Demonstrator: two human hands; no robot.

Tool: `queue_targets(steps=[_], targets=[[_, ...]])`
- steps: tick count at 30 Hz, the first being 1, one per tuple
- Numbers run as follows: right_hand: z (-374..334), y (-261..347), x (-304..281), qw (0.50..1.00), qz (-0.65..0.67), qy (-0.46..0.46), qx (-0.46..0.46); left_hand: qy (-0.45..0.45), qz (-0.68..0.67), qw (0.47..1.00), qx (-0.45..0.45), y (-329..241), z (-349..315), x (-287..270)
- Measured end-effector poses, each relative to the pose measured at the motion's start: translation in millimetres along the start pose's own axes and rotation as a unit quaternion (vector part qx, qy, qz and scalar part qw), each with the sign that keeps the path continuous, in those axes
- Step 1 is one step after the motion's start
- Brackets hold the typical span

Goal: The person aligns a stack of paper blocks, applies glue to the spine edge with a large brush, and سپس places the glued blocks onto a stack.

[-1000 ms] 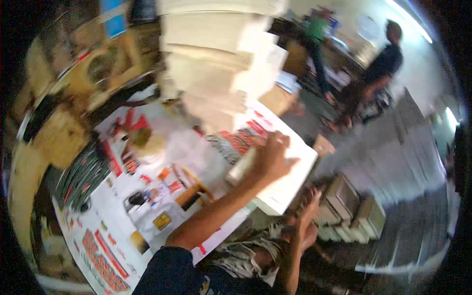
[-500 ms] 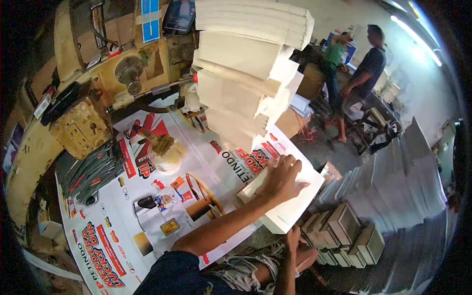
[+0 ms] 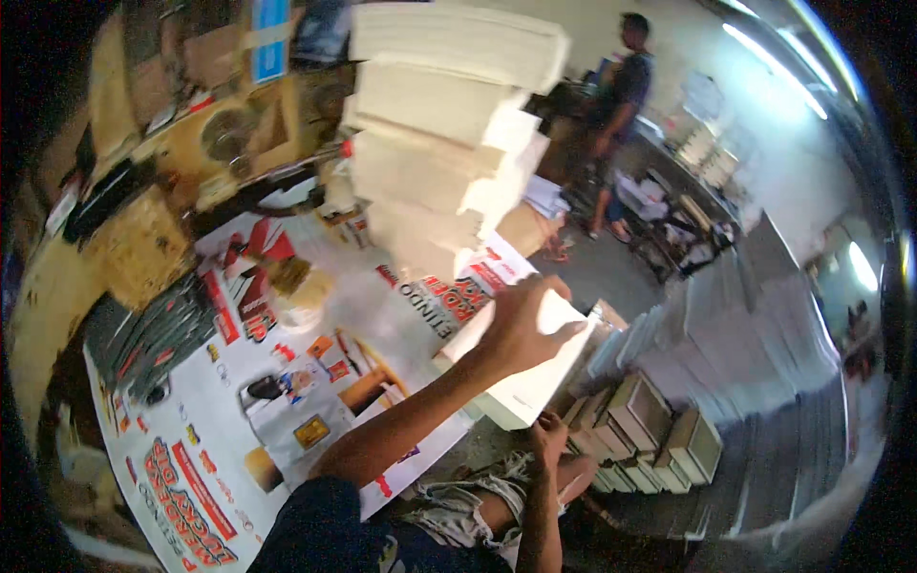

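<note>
A thick white book block [image 3: 537,387] lies at the right edge of the printed sheet, its long side face toward the left. My left hand [image 3: 521,329] is over its top, fingers arched toward the far edge and thumb spread apart to the right. At the block's near lower corner, my right hand [image 3: 548,437] has its fingers closed; the grip is partly hidden. Farther back on the sheet rises a tall stack of cream book blocks [image 3: 425,153]. A brush-like object with a brown top [image 3: 291,277] stands left of it, blurred.
An old yellowish machine [image 3: 143,239] borders the left, beside a pile of dark strips [image 3: 153,334]. Smaller book blocks [image 3: 640,411] and tall stacks of pale sheets [image 3: 726,334] stand at my right. Beyond, a person in dark clothes [image 3: 626,95] stands near a cluttered bench.
The whole view has shifted, so things sit farther left in the picture. My hands stay at the block with little change. The person in green at the back no longer shows clearly.
</note>
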State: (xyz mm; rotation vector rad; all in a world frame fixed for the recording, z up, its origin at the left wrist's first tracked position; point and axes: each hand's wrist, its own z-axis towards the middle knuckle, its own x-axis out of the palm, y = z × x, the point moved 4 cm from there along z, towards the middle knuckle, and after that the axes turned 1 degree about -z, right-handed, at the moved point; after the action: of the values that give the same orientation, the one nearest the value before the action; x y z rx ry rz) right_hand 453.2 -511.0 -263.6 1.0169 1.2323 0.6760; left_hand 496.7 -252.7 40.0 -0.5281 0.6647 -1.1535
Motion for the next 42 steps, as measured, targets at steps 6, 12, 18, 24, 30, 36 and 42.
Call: queue_targets(steps=[6,12,18,24,30,36,42], targets=[[-14,44,-18,0.99,0.034,0.019,-0.134,-0.173,0.119,0.976,0.056,-66,-86,-141],[17,34,-163,0.965,0.221,-0.13,-0.053,-0.292,0.319,0.888,-0.156,7,-193,-250],[-14,307,-143,0.965,0.153,-0.084,-0.195,-0.201,0.186,0.945,-0.182,59,-173,-302],[-72,427,-40,0.928,0.014,0.191,-0.32,-0.066,0.146,0.936,-0.313,125,-148,-320],[-87,457,114,0.828,-0.078,0.332,-0.446,-0.038,0.022,0.98,-0.194,124,-159,-298],[-95,453,249,0.767,-0.217,0.33,-0.507,0.025,0.202,0.962,-0.18,85,-161,-278],[-74,472,248,0.743,-0.213,0.356,-0.525,0.035,0.212,0.951,-0.223,75,-153,-271]])
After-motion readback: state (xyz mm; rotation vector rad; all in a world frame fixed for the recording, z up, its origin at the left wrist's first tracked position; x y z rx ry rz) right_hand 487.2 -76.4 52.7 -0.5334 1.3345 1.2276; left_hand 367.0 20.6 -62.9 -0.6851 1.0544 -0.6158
